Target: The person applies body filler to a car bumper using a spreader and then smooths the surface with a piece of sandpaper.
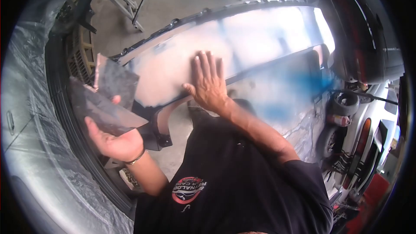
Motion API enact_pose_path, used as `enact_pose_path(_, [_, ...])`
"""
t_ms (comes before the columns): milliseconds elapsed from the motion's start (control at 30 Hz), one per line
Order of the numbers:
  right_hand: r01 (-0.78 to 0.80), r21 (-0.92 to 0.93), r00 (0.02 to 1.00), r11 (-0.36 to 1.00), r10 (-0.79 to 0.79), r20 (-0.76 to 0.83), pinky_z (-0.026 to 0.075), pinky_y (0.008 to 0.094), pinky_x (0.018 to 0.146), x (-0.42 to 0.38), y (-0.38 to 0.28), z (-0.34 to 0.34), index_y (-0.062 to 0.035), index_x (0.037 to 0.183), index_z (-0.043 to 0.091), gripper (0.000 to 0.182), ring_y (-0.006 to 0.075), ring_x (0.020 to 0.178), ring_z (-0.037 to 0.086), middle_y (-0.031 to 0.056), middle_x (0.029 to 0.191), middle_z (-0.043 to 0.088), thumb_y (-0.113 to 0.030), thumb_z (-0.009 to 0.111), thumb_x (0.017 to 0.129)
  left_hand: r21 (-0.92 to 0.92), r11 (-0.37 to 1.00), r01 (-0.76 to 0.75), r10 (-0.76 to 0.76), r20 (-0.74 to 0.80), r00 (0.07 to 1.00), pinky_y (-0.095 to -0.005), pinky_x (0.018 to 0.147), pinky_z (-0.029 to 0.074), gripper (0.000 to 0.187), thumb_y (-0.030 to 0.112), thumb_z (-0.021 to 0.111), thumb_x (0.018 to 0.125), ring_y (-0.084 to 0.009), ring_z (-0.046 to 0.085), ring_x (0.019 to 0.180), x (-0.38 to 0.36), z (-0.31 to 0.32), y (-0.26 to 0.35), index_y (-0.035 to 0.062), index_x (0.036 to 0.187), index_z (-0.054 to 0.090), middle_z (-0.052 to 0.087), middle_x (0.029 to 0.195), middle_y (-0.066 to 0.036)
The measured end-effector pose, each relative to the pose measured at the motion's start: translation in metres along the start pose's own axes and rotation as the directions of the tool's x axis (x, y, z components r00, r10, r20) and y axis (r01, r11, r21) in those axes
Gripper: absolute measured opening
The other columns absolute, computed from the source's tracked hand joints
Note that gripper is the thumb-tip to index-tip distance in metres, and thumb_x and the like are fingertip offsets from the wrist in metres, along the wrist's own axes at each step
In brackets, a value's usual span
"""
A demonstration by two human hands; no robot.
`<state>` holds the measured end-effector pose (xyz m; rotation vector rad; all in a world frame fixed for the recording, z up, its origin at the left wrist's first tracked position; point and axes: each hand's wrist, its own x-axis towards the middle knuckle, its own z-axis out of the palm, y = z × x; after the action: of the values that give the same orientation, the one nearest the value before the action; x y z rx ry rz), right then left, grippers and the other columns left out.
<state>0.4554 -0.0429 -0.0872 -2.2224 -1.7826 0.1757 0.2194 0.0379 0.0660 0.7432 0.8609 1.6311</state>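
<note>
Palm down, my right hand (209, 80) lies flat on a long bumper cover (264, 34), its fingers stretched upward and thumb out to the left. The cover's surface is patchy beige and white with bluish streaks, and a black rim with tabs runs along its far edge. On the left, my left hand (115, 141) is turned palm up and grips worn grey sheets that look like folded sandpaper (102, 108). Their edges are pinkish. One fingertip shows between the sheets; the other fingers are hidden behind them. The sheets are beside the cover's left end.
Clear plastic sheeting (32, 104) covers a vehicle along the left. A metal stand (123, 6) is on the concrete floor at the upper left. A dark car (364, 26) is at the right, with a tyre (345, 101) and a white car part with an orange light (366, 128) below it.
</note>
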Motion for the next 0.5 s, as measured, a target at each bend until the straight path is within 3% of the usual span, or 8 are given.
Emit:
enact_pose_path(100, [-0.174,-0.048,0.971,0.984,0.163,-0.176,0.012,0.0671,0.134,0.015,0.038,0.02,0.0041,0.169,0.035,0.101,0.0444,0.167,0.023,0.0244,0.177,0.034,-0.067,0.06,0.102,0.048,0.994,-0.096,0.095,0.025,0.995,-0.0481,0.111,0.053,0.058,0.031,0.041,0.115,-0.0375,0.071,0.12,0.015,-0.029,0.02,-0.0098,0.154,0.053,0.064,0.149,-0.022])
enact_pose_path(133, [-0.176,-0.087,0.928,0.98,0.136,-0.347,0.016,0.0692,0.132,0.021,0.073,0.035,0.0052,0.168,0.036,0.098,0.047,0.164,0.029,0.0286,0.174,0.036,-0.063,0.061,0.103,0.074,0.987,-0.139,0.143,-0.045,0.989,-0.0467,0.112,0.053,0.057,0.031,0.043,0.115,-0.0377,0.072,0.116,0.012,-0.034,0.027,-0.0103,0.154,0.053,0.064,0.149,-0.023])
enact_pose_path(200, [-0.309,-0.172,0.897,0.935,0.227,-0.38,0.023,0.0687,0.13,0.043,0.138,0.024,0.0087,0.167,0.036,0.097,0.0519,0.161,0.034,0.0351,0.172,0.036,-0.06,0.062,0.104,0.103,0.983,-0.151,0.169,-0.196,0.966,-0.0458,0.115,0.05,0.057,0.03,0.047,0.115,-0.0364,0.07,0.12,0.001,-0.062,0.046,-0.0104,0.156,0.05,0.061,0.153,-0.023])
enact_pose_path(233, [-0.353,-0.175,0.874,0.919,0.256,-0.414,0.023,0.0687,0.131,0.055,0.188,0.033,0.0024,0.17,0.033,0.096,0.0495,0.163,0.03,0.0315,0.175,0.033,-0.068,0.048,0.108,0.121,0.978,-0.171,0.194,-0.214,0.957,-0.0458,0.115,0.05,0.057,0.03,0.047,0.115,-0.0364,0.07,0.12,-0.008,-0.073,0.053,-0.0104,0.156,0.05,0.061,0.153,-0.023])
enact_pose_path(300, [-0.553,-0.16,0.822,0.818,0.503,-0.268,0.023,0.0671,0.131,0.074,0.23,0.0,0.0029,0.171,0.03,0.101,0.0498,0.164,0.027,0.0301,0.177,0.03,-0.075,0.042,0.108,0.13,0.969,-0.21,0.239,-0.282,0.929,-0.0458,0.119,0.047,0.058,0.03,0.048,0.115,-0.0339,0.067,0.128,-0.026,-0.093,0.071,-0.0096,0.158,0.047,0.057,0.158,-0.023])
enact_pose_path(333, [-0.617,-0.286,0.782,0.733,0.531,-0.328,0.022,0.0684,0.13,0.081,0.265,0.008,0.0054,0.171,0.027,0.105,0.0501,0.165,0.026,0.0304,0.177,0.029,-0.077,0.039,0.108,0.115,0.977,-0.18,0.207,-0.305,0.93,-0.045,0.122,0.044,0.059,0.03,0.048,0.116,-0.032,0.063,0.134,-0.039,-0.106,0.082,-0.0083,0.16,0.045,0.054,0.162,-0.022])
enact_pose_path(433, [-0.697,-0.068,0.699,0.714,0.655,-0.286,0.017,0.0685,0.131,0.09,0.218,-0.024,0.0103,0.171,0.021,0.11,0.0547,0.164,0.023,0.0367,0.177,0.023,-0.079,0.035,0.108,0.193,0.962,-0.195,0.259,-0.405,0.877,-0.0441,0.123,0.044,0.058,0.03,0.047,0.116,-0.0322,0.064,0.132,-0.062,-0.147,0.102,-0.0073,0.16,0.045,0.054,0.162,-0.022])
enact_pose_path(500, [-0.633,-0.078,0.753,0.77,0.588,-0.297,0.017,0.0676,0.132,0.083,0.187,0.007,0.0121,0.17,0.021,0.11,0.0568,0.163,0.023,0.0403,0.175,0.023,-0.076,0.038,0.107,0.198,0.962,-0.191,0.257,-0.402,0.879,-0.0434,0.123,0.045,0.058,0.03,0.047,0.116,-0.032,0.064,0.132,-0.067,-0.162,0.108,-0.0065,0.161,0.044,0.054,0.162,-0.022])
